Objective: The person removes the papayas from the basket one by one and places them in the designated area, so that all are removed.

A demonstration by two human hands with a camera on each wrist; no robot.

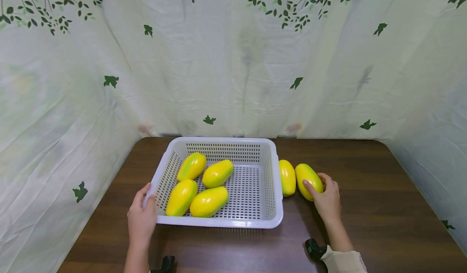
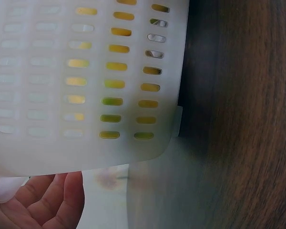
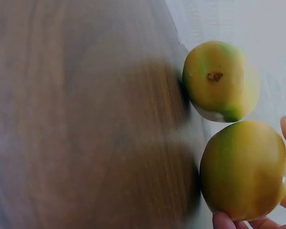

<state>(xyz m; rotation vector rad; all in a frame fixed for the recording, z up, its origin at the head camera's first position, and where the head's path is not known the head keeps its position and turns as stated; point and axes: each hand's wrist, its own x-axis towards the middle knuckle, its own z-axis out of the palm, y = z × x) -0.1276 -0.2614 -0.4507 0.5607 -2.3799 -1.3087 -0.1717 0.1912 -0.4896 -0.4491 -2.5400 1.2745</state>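
Observation:
A white perforated plastic basket [image 1: 244, 223] stands on the table, with several yellow-green mangoes [image 1: 209, 202] lying in its left half. My left hand [image 1: 141, 218] grips the basket's left rim; the left wrist view shows curled fingers [image 2: 71, 198] under that rim and mangoes through the slots. Just right of the basket, two more mangoes lie side by side on the table. My right hand [image 1: 328, 198] holds the outer mango [image 1: 307, 180], thumb on the near side and fingers round its right. The inner mango [image 1: 287, 178] lies between it and the basket wall.
The brown wooden table [image 1: 383, 208] extends to both sides and in front of the basket. A pale curtain [image 1: 226, 62] with leaf prints hangs behind the table and along both sides. Black wrist devices [image 1: 314, 249] sit near both wrists.

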